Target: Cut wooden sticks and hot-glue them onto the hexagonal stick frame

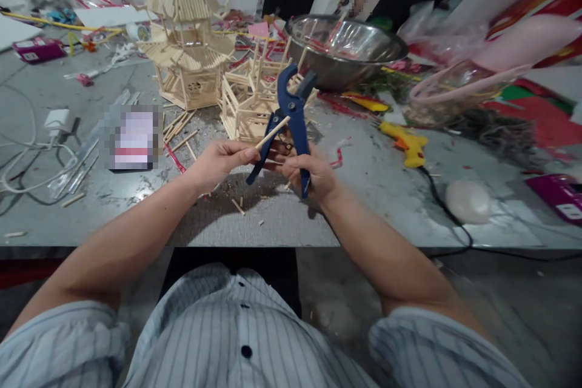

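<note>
My left hand (226,160) pinches a thin wooden stick (274,134), which slants up and to the right across the blue pipe cutter (297,127). In my right hand (313,174) is the cutter, gripped by its handles with the jaws pointing up. Its handles are spread apart. The stick's far end lies over the cutter near its pivot, and I cannot tell whether it touches the tool. Just behind the cutter stands a partly built stick frame (240,100). Beside that rises a pagoda model (191,42) made of sticks with a pointed roof.
Loose sticks (179,127) and cut bits lie left of the frame, near a phone (134,138). A steel bowl (350,51) stands behind. To the right are a yellow glue gun (407,144) with a black cord, a round white object (468,201) and a pink basket (454,97).
</note>
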Action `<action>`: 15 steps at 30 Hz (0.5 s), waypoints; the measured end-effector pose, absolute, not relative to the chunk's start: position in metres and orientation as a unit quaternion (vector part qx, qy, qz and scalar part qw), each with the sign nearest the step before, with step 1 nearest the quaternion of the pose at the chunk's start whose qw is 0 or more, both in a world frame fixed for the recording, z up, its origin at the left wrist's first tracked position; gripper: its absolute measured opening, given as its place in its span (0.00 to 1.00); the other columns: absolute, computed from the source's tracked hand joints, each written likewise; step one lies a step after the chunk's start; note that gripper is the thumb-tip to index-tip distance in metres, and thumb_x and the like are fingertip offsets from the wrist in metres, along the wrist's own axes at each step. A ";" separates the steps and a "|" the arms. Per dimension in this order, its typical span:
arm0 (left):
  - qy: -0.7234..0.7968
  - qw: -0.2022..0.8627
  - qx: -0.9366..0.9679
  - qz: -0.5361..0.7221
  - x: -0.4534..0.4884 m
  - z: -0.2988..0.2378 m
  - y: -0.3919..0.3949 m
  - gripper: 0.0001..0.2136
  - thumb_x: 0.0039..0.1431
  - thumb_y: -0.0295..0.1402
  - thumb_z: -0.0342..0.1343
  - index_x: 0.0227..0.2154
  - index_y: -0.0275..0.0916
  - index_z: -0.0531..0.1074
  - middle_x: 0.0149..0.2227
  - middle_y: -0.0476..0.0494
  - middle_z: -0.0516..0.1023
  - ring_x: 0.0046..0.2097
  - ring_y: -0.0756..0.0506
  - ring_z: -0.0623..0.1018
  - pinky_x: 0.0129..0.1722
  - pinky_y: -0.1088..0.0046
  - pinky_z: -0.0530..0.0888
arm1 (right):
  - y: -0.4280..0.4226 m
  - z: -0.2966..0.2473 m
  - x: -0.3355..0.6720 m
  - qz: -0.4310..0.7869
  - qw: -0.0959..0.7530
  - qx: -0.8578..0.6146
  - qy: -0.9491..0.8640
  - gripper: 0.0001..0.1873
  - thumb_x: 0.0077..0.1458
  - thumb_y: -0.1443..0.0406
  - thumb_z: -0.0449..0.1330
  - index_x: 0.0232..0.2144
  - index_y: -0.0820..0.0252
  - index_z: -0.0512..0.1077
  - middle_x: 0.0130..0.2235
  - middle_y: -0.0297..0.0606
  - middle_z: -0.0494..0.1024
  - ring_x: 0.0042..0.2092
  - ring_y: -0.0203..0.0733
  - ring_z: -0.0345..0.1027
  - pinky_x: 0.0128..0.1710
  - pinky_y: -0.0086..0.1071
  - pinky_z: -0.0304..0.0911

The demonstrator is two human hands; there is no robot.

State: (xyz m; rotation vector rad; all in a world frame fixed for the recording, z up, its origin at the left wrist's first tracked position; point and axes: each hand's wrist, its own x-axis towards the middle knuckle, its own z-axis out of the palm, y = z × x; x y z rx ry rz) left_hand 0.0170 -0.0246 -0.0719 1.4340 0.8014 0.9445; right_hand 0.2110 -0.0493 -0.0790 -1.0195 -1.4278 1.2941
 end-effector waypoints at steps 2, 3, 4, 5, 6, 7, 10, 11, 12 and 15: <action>0.341 0.587 0.610 0.408 0.018 -0.070 -0.024 0.19 0.40 0.51 0.67 0.26 0.39 0.80 0.29 0.47 0.81 0.33 0.50 0.77 0.40 0.71 0.72 | -0.050 -0.076 0.211 0.584 0.453 -0.366 -0.565 0.22 0.38 0.60 0.58 0.41 0.47 0.68 0.40 0.34 0.79 0.43 0.47 0.73 0.42 0.47 0.70; 0.337 0.589 0.612 0.405 0.018 -0.068 -0.024 0.19 0.40 0.51 0.67 0.26 0.39 0.80 0.29 0.46 0.81 0.33 0.49 0.78 0.41 0.71 0.73 | -0.051 -0.075 0.210 0.600 0.455 -0.345 -0.559 0.22 0.38 0.61 0.58 0.41 0.47 0.68 0.42 0.34 0.78 0.44 0.48 0.73 0.43 0.48 0.70; 0.331 0.590 0.617 0.401 0.018 -0.067 -0.025 0.20 0.40 0.52 0.67 0.27 0.39 0.80 0.30 0.46 0.82 0.34 0.49 0.78 0.43 0.70 0.73 | -0.052 -0.073 0.209 0.596 0.463 -0.338 -0.562 0.22 0.38 0.61 0.59 0.40 0.47 0.69 0.43 0.35 0.78 0.46 0.48 0.72 0.43 0.48 0.69; 0.324 0.589 0.626 0.395 0.018 -0.066 -0.025 0.20 0.41 0.52 0.66 0.28 0.39 0.80 0.31 0.45 0.82 0.36 0.48 0.79 0.44 0.69 0.74 | -0.053 -0.072 0.209 0.585 0.473 -0.338 -0.566 0.21 0.38 0.60 0.60 0.40 0.47 0.69 0.43 0.35 0.78 0.47 0.49 0.71 0.44 0.49 0.69; 0.318 0.584 0.636 0.390 0.018 -0.065 -0.025 0.20 0.43 0.52 0.65 0.29 0.39 0.81 0.33 0.45 0.83 0.38 0.47 0.80 0.46 0.68 0.73 | -0.055 -0.071 0.208 0.568 0.483 -0.343 -0.572 0.21 0.38 0.58 0.60 0.40 0.48 0.70 0.43 0.36 0.78 0.47 0.50 0.71 0.45 0.49 0.69; 0.316 0.574 0.647 0.390 0.018 -0.065 -0.026 0.19 0.45 0.52 0.64 0.29 0.39 0.81 0.36 0.44 0.83 0.41 0.46 0.80 0.48 0.68 0.73 | -0.057 -0.070 0.208 0.547 0.493 -0.353 -0.577 0.21 0.38 0.56 0.60 0.39 0.49 0.70 0.42 0.37 0.78 0.47 0.51 0.71 0.46 0.50 0.68; 0.338 0.519 0.666 0.416 0.016 -0.065 -0.026 0.17 0.51 0.49 0.61 0.31 0.38 0.81 0.38 0.43 0.82 0.43 0.46 0.79 0.49 0.69 0.72 | -0.059 -0.069 0.215 0.457 0.512 -0.409 -0.601 0.22 0.41 0.50 0.58 0.39 0.49 0.69 0.38 0.38 0.76 0.45 0.52 0.72 0.47 0.50 0.67; 0.350 0.497 0.668 0.428 0.015 -0.066 -0.025 0.17 0.52 0.48 0.61 0.31 0.38 0.80 0.37 0.43 0.82 0.42 0.47 0.79 0.48 0.70 0.72 | -0.058 -0.068 0.219 0.417 0.515 -0.431 -0.612 0.21 0.43 0.50 0.57 0.40 0.49 0.68 0.37 0.38 0.76 0.44 0.51 0.71 0.47 0.50 0.67; 0.362 0.477 0.670 0.439 0.014 -0.066 -0.025 0.17 0.53 0.48 0.60 0.32 0.38 0.80 0.37 0.43 0.82 0.41 0.47 0.79 0.48 0.70 0.72 | -0.056 -0.068 0.224 0.368 0.515 -0.454 -0.627 0.20 0.45 0.51 0.56 0.41 0.48 0.68 0.36 0.38 0.75 0.44 0.51 0.71 0.47 0.50 0.66; 0.385 0.424 0.676 0.463 0.012 -0.067 -0.022 0.17 0.55 0.47 0.58 0.33 0.37 0.80 0.36 0.42 0.82 0.41 0.47 0.79 0.46 0.72 0.72 | -0.047 -0.072 0.239 0.180 0.473 -0.504 -0.700 0.20 0.46 0.57 0.58 0.43 0.48 0.65 0.40 0.41 0.74 0.46 0.52 0.68 0.50 0.50 0.64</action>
